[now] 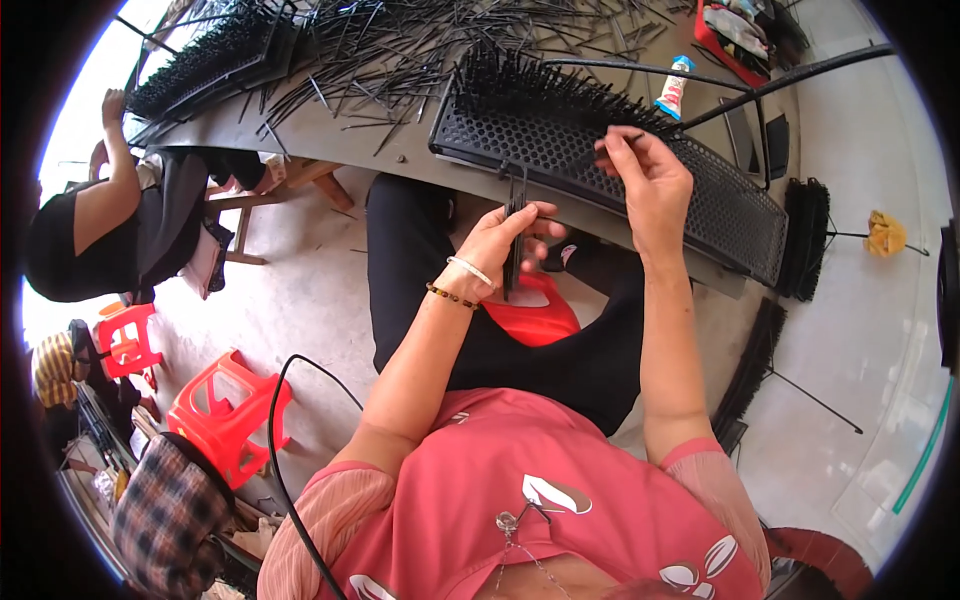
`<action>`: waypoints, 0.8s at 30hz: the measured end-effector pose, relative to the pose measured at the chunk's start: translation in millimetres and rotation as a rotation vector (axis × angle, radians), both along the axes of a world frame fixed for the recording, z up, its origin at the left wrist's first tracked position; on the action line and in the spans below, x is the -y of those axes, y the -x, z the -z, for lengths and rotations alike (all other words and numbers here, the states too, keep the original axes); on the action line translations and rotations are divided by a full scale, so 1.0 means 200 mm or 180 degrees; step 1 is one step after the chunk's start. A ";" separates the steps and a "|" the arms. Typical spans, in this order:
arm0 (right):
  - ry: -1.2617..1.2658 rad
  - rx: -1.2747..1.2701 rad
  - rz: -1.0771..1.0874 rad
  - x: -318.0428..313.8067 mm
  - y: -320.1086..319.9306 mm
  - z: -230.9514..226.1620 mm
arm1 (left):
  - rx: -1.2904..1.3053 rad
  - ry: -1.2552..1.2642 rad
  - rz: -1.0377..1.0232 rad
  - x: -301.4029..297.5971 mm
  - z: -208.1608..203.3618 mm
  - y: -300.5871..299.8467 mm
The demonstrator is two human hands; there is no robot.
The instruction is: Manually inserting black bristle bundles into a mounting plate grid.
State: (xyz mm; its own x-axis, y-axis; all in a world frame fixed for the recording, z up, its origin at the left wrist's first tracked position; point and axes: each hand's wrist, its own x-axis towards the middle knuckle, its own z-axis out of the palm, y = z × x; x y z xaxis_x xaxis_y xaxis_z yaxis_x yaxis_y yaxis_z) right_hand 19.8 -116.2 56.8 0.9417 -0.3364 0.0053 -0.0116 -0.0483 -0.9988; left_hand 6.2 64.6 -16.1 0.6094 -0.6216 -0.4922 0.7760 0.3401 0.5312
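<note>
In front of me a long black perforated brush head [728,197] lies slanted along the table's near edge. Black bristle tufts [540,88] fill part of its far side, while rows of bare holes show nearer me. My left hand [490,243] is closed around a bundle of thin black strips [514,255], held upright just off the table edge. Over the brush head, my right hand [655,185] pinches with thumb and forefinger. A small dark strip [628,138] shows at its fingertips, partly hidden.
Many loose black strips [345,60] cover the table. A blue-and-white wrapper [675,88] and a red basket [722,45] are at the far right. On the left a co-worker's hand [113,107] is at another brush head [215,75]. Red stools [225,410] stand behind.
</note>
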 end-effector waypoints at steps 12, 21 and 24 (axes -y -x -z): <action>0.1533 0.1008 -0.0005 -0.21 -0.32 0.08 | -0.0350 0.0231 -0.0198 -0.04 -0.07 0.02; 0.1816 0.1365 -0.0215 -0.24 -0.35 0.07 | -0.0329 0.0231 -0.0051 -0.04 -0.09 0.02; 0.1960 0.1441 -0.0218 -0.24 -0.36 0.08 | -0.0319 0.0284 -0.0060 -0.05 -0.06 0.02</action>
State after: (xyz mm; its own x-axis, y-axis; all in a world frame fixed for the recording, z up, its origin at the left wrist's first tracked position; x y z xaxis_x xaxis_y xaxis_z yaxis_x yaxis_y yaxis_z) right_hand 91.6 -67.9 41.6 0.8217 -0.0886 0.5630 0.4154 -0.5833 -0.6980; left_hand 2.1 74.8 -3.3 0.5719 -0.6545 -0.4945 0.8167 0.3977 0.4183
